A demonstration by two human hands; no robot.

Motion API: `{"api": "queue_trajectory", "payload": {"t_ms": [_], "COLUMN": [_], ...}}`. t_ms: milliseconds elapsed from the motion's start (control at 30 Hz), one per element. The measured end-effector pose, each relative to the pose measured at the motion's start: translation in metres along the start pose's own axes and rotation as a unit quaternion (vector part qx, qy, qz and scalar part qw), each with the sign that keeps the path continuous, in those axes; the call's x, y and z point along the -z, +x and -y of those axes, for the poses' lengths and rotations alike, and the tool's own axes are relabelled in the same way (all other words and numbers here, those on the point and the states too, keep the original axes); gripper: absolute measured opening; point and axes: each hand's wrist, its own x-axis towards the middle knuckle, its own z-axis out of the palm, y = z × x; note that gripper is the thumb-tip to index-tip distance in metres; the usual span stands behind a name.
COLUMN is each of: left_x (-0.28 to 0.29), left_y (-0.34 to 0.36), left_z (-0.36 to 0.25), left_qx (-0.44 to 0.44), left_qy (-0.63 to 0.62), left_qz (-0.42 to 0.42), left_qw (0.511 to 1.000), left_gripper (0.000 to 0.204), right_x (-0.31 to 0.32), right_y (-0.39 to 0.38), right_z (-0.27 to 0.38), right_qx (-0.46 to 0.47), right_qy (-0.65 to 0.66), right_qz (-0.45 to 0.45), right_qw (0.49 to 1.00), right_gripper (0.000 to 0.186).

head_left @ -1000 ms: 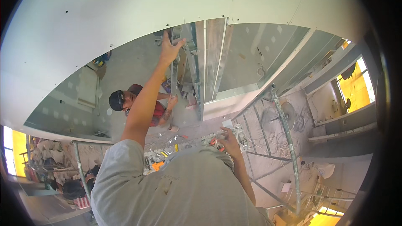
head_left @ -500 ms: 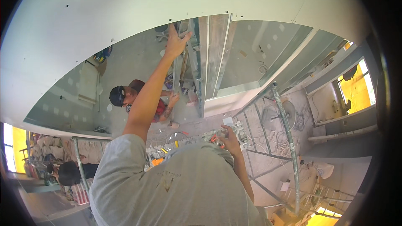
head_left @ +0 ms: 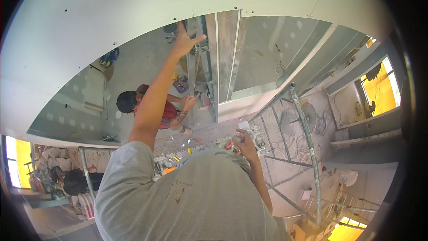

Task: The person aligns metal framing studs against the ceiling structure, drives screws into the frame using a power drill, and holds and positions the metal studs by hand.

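White panel (head_left: 133,9) is spanning the top; metal channel (head_left: 191,73) is running below its edge, showing between spread thumb and fingers of left hand (head_left: 183,44), contact unclear. Right hand (head_left: 248,148) is hovering near red item (head_left: 228,144), can't tell grip.

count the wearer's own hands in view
2: the left hand is raised beside the metal framing; the right hand is low, near a small red item.
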Motion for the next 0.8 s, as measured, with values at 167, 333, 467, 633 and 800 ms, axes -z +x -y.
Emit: {"api": "queue_trajectory", "payload": {"t_ms": [167,333,467,633,800], "left_x": [0.025,0.029,0.023,0.008,-0.002], "left_y": [0.003,0.005,0.004,0.000,-0.017], "left_z": [0.049,0.054,0.042,0.035,0.034], "left_qx": [0.061,0.081,0.084,0.069,0.100], "left_qy": [-0.076,-0.083,-0.125,-0.083,0.042], "left_qz": [0.146,0.186,0.204,0.150,0.109], "left_qw": [0.985,0.976,0.967,0.983,0.988], "left_gripper": [0.132,0.117,0.109,0.106,0.108], "right_x": [0.004,0.008,0.010,0.009,0.018], "right_y": [-0.004,-0.009,-0.008,-0.006,-0.001], "right_z": [0.006,0.013,0.003,-0.001,-0.010], "right_qx": [0.020,-0.043,-0.040,-0.017,-0.031], "right_qy": [-0.050,-0.016,-0.009,-0.036,-0.033], "right_qz": [-0.015,-0.008,-0.009,-0.020,-0.005], "right_qw": [0.998,0.999,0.999,0.999,0.999], "right_gripper": [0.062,0.064,0.065,0.062,0.062]}}
